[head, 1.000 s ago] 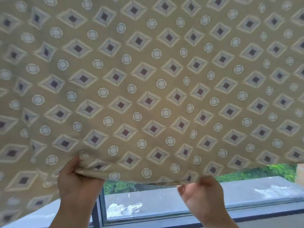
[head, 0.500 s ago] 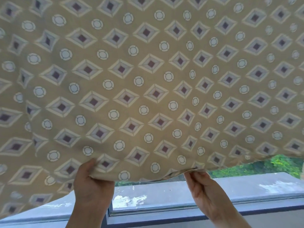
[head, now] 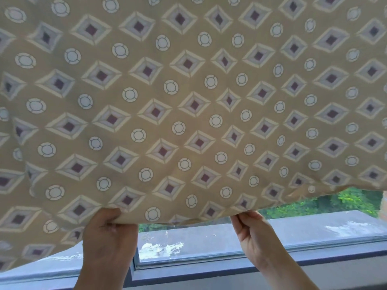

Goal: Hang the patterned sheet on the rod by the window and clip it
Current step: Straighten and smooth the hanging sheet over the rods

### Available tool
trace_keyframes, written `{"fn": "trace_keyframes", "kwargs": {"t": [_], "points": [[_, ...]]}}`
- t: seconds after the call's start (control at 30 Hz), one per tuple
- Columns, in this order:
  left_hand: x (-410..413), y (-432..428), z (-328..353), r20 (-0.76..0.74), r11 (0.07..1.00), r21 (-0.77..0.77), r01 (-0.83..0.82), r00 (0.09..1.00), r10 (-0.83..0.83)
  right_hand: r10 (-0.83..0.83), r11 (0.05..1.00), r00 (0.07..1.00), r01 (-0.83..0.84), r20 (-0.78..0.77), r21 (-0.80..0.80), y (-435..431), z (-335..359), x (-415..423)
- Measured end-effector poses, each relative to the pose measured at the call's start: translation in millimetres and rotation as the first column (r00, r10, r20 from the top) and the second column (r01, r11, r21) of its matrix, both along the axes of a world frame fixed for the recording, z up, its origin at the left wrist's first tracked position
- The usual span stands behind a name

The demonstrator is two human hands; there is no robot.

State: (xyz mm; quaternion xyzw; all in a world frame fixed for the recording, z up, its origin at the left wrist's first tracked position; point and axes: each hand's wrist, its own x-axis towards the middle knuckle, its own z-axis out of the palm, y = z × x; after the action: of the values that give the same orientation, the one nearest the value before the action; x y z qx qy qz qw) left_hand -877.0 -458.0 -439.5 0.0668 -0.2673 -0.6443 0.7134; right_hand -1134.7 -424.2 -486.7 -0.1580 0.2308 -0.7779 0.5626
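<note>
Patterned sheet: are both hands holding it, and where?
Yes. The left hand and right hand each grip the patterned sheet along its lower edge, apart.

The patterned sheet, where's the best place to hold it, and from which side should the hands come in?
Grip the patterned sheet along its loose bottom hem, coming up from below. That edge hangs free above the window frame, and the cloth above it is one unbroken spread. The left hand and right hand already pinch it there, set apart.

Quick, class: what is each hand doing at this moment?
Left hand: grips the lower edge of the patterned sheet.
Right hand: pinches the same edge further along.
</note>
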Motion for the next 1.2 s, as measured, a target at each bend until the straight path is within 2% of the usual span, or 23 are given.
{"fn": "trace_keyframes", "kwargs": {"t": [0.1,0.17,0.2,0.27,0.33,0.5,0.57,0.67,0.83,0.97,1.03,1.2], "points": [[7,-6,5,-0.166,0.999,-0.041,0.034,0.985,-0.041,-0.004,1.000,1.000,0.003,0.010,0.006,0,-1,-1],[8,-10,5,-0.145,0.997,-0.067,0.040,0.988,-0.050,-0.006,1.000,1.000,0.006,0.011,0.008,-1,-2,-1],[7,-8,4,-0.073,0.997,-0.074,0.037,0.996,-0.042,-0.004,1.000,1.000,0.004,0.014,0.008,-1,-1,-2],[9,-3,-2,0.171,0.995,-0.104,-0.011,0.985,0.029,0.011,1.000,1.000,-0.011,0.014,0.014,-2,-1,-3],[11,2,-12,0.415,0.987,-0.144,-0.066,0.902,0.121,0.025,1.000,1.000,-0.025,0.005,0.011,-2,1,-3],[15,7,-16,0.682,0.977,-0.206,-0.047,0.710,0.178,0.076,0.996,0.996,-0.078,-0.050,-0.041,6,6,1],[12,9,-16,0.680,0.981,-0.170,-0.097,0.709,0.188,0.118,0.989,0.991,-0.123,-0.067,-0.080,11,7,4],[1,6,-17,0.680,0.968,-0.208,-0.140,0.691,0.246,0.158,0.982,0.984,-0.166,-0.087,-0.092,16,8,7],[-14,14,-10,0.546,0.985,-0.094,-0.145,0.820,0.173,0.199,0.969,0.974,-0.213,-0.111,-0.125,21,12,7],[-16,12,-5,0.365,0.990,0.001,-0.143,0.921,0.133,0.246,0.953,0.962,-0.262,-0.115,-0.155,25,14,7],[-18,11,-4,0.346,0.984,0.004,-0.180,0.923,0.167,0.264,0.940,0.958,-0.282,-0.112,-0.190,26,15,8],[-23,11,-3,0.387,0.945,-0.082,-0.318,0.863,0.324,0.241,0.938,0.965,-0.258,-0.103,-0.231,23,25,13]]}}
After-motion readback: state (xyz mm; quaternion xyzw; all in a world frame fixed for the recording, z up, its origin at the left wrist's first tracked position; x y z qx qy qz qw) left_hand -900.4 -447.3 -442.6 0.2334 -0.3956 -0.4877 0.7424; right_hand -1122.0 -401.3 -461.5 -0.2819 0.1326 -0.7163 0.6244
